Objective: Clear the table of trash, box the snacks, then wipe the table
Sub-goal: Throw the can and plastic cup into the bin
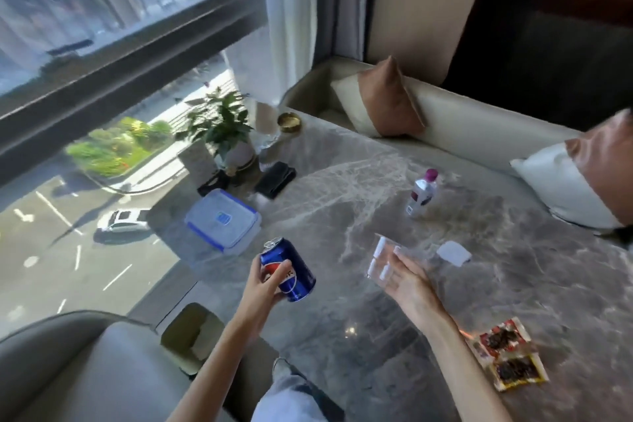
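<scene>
My left hand [263, 284] grips a blue Pepsi can [291, 269], tilted, just above the near left part of the grey marble table [342, 188]. My right hand [407, 281] is over the table's middle, its fingers curled around a clear plastic bottle [411, 252] that lies sideways, with a white cap [452, 252] at its far end. A small water bottle with a pink cap [423, 193] stands further back. Two snack packets [507, 358], one red and one yellow, lie at the near right. A lidded clear box with a blue rim [222, 219] sits at the table's left edge.
A potted plant [226, 134], a gold ashtray [289, 122] and a black object [275, 178] stand at the far left corner. An open cardboard box [193, 336] sits on the floor below the table's left edge. Cushions [387, 99] line the bench behind.
</scene>
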### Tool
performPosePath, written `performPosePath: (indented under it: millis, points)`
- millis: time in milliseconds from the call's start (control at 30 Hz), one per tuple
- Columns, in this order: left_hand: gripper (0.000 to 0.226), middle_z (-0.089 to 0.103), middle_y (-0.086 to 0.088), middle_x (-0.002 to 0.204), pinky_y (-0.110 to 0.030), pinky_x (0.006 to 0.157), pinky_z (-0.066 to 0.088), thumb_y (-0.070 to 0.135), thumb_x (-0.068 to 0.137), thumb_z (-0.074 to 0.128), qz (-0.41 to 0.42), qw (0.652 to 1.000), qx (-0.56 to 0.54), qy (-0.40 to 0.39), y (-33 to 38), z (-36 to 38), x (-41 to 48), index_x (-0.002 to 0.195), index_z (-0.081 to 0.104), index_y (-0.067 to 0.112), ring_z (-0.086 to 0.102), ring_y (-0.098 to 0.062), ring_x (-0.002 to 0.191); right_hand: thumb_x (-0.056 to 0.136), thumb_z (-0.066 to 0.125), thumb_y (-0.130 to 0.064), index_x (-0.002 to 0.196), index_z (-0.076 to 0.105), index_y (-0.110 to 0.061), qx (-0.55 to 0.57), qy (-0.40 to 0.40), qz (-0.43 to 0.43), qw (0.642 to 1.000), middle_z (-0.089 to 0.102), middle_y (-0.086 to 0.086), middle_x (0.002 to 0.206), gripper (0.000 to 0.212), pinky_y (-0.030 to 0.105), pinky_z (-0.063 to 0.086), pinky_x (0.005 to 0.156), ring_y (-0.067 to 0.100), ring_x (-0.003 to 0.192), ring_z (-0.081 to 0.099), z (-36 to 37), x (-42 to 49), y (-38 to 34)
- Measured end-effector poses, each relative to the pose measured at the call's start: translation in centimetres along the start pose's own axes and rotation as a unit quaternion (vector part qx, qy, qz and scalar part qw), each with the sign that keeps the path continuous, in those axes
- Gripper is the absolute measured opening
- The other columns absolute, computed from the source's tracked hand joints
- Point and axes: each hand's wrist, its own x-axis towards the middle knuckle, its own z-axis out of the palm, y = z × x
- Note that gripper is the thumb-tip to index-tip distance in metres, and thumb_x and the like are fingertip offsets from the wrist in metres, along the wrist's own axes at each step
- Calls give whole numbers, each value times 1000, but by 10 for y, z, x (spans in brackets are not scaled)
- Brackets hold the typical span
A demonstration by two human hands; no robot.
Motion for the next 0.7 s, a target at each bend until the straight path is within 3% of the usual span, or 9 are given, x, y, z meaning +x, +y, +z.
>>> performPosePath:
  millis: [133, 233, 333, 433, 567, 700]
  points:
    - [65, 68, -5, 115, -38, 77, 60, 46, 69, 79, 20, 995, -39, 94, 3, -63, -27, 125, 52, 28, 71, -16, 100, 70, 78, -34, 111, 73, -17, -62, -46, 56, 995, 76, 0, 101, 45, 27, 59, 69, 14, 92, 73, 73, 22, 17]
    - [77, 66, -8, 116, -37, 73, 59, 44, 65, 78, 25, 977, -70, 199, 4, -117, -53, 130, 45, 17, 72, -20, 97, 74, 70, -31, 113, 69, -17, -93, -91, 102, 986, 75, 1, 100, 41, 29, 59, 71, 15, 89, 72, 142, 41, 43]
    - [67, 66, -9, 115, -41, 75, 60, 39, 73, 73, 35, 946, -98, 307, 5, -181, -80, 129, 46, 13, 69, -23, 96, 73, 66, -32, 133, 54, -10, -125, -163, 157, 966, 63, 9, 119, 65, 44, 53, 95, 24, 110, 61, 226, 55, 80]
    - [35, 65, -4, 114, -44, 85, 57, 27, 85, 67, 47, 918, -139, 368, 1, -247, -99, 116, 51, 24, 67, -19, 98, 84, 60, -28, 141, 47, -10, -165, -207, 194, 945, 58, 10, 120, 61, 55, 35, 113, 28, 114, 55, 299, 71, 130]
    - [43, 62, 3, 113, -32, 72, 59, 22, 90, 64, 17, 892, -174, 417, -29, -327, -90, 125, 41, 23, 66, -18, 99, 81, 66, -26, 140, 47, -12, -243, -210, 214, 923, 69, -1, 104, 63, 44, 48, 97, 19, 100, 65, 369, 100, 217]
    - [50, 58, 7, 114, -41, 81, 58, 26, 88, 68, -61, 878, -194, 433, -102, -393, -46, 127, 36, 29, 62, -12, 102, 87, 67, -24, 135, 52, -14, -294, -187, 247, 904, 64, 1, 121, 51, 34, 59, 78, 19, 113, 62, 395, 145, 322]
